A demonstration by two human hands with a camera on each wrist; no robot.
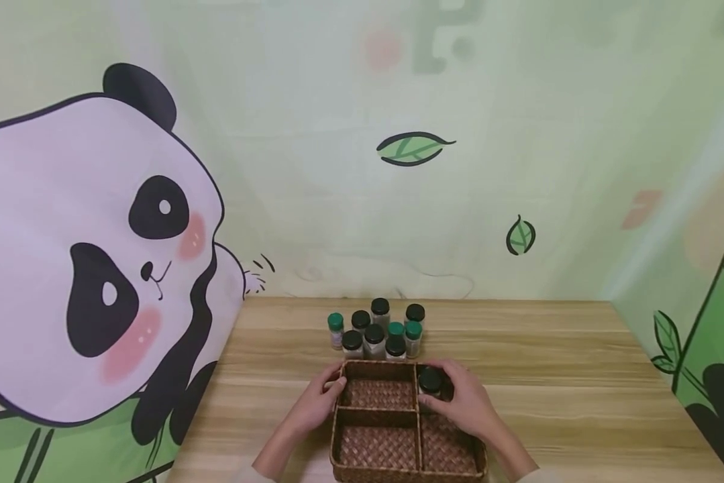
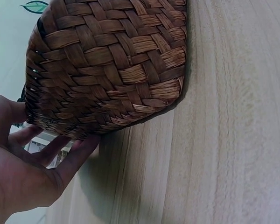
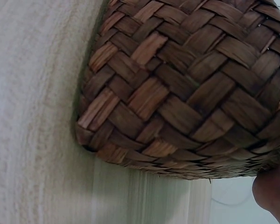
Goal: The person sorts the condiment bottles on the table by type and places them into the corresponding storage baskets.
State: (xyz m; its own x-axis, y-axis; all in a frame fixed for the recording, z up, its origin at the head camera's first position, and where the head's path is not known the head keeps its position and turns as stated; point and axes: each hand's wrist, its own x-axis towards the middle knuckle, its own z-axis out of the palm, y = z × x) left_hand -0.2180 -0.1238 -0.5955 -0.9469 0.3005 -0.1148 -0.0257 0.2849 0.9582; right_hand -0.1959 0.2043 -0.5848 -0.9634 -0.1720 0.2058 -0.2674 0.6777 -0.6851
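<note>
A brown woven basket (image 1: 378, 455) with several compartments stands at the table's front. My left hand (image 1: 318, 401) grips it at its back left corner, thumb at the rim and fingers along the outer wall. In the left wrist view those fingers (image 2: 74, 158) lie against the weave. Within the back right compartment is a black-capped jar (image 1: 429, 380). My right hand (image 1: 467, 399) holds this jar, thumb in front and fingers behind it. The right wrist view shows mostly the basket's outer wall (image 3: 177, 93), with part of a finger (image 3: 270, 191) at the far end.
Behind the basket stands a group of jars with black lids (image 1: 374, 334) and small bottles with green lids (image 1: 335, 320). They are on a wooden table (image 1: 519, 342). A cloth backdrop (image 1: 313, 168) with a printed panda rises at the table's back edge.
</note>
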